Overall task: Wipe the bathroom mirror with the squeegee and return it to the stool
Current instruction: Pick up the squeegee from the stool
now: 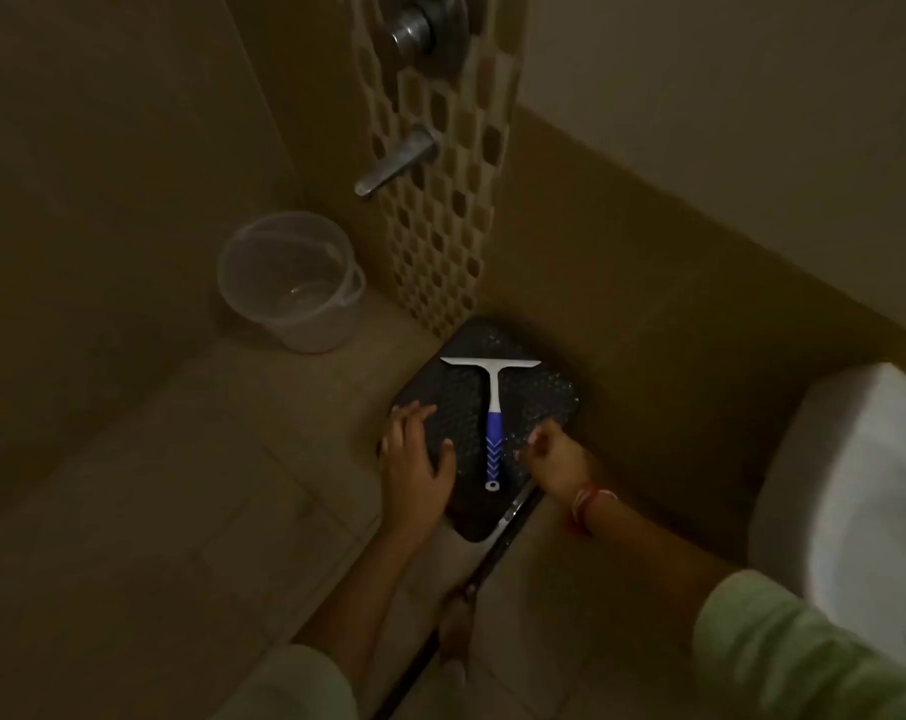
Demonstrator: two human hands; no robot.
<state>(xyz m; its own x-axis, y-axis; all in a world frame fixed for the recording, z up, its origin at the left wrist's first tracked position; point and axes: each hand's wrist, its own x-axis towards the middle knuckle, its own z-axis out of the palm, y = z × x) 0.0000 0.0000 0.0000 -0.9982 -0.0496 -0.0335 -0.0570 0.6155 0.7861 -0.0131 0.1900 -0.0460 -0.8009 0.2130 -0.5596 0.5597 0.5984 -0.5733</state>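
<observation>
A squeegee (492,407) with a white blade and a blue-and-white handle lies flat on the dark, textured stool (534,402) in the corner of the floor. Its blade points toward the wall and its handle toward me. My left hand (419,459) rests flat on the stool's left edge, fingers spread, holding nothing. My right hand (552,457) hovers just right of the handle, fingers loosely curled and empty, apart from the squeegee. No mirror is in view.
A clear plastic bucket (292,283) stands on the tiled floor to the left by the wall. A metal tap (396,161) sticks out above it. A white toilet (851,511) fills the right side. A dark floor strip (492,553) runs under the stool.
</observation>
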